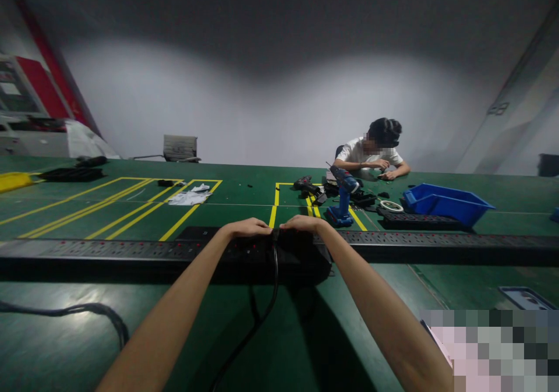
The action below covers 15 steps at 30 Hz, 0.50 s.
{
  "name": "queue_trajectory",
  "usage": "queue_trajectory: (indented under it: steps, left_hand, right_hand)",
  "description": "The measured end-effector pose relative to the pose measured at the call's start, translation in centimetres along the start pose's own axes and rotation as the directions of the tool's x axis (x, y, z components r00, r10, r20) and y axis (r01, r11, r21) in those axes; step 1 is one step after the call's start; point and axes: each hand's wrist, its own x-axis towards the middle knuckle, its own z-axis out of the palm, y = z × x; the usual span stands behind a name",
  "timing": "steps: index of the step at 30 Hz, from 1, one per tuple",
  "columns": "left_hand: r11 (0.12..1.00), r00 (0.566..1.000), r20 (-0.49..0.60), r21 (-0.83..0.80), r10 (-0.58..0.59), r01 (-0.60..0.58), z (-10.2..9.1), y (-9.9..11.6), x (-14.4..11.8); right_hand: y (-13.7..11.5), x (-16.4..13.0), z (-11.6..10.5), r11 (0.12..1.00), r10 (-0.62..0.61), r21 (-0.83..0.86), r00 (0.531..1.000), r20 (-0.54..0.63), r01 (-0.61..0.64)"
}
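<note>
The long black power strip [131, 251] runs across the green bench [244, 194] right in front of me, and both my hands rest on its middle, palms down, fingers curled over the far edge: left hand [247, 228] and right hand [305, 224] almost touching, just above where the black cable [275, 275] drops from the strip toward me. Pressing evenly with both seems best, so the strip stays flat. Beyond the strip stand a blue drill [343, 197] and a blue bin [445, 204], near a seated co-worker [371, 153]; the near side has open bench.
</note>
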Motion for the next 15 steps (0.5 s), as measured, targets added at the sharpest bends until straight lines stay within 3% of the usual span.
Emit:
queue_trajectory:
  steps: [7,15]
  left_hand:
    - [0.991,0.996,0.045,-0.105,-0.076,0.080,-0.05,0.11,0.34]
    - [0.996,0.994,0.078,-0.054,-0.072,0.076,-0.43,-0.31,0.64]
  right_hand:
    - [0.99,0.50,0.07,0.993,-0.089,0.081,0.992,0.089,0.082]
    - [0.49,0.72,-0.08,0.994,-0.062,-0.090,0.997,0.037,0.065]
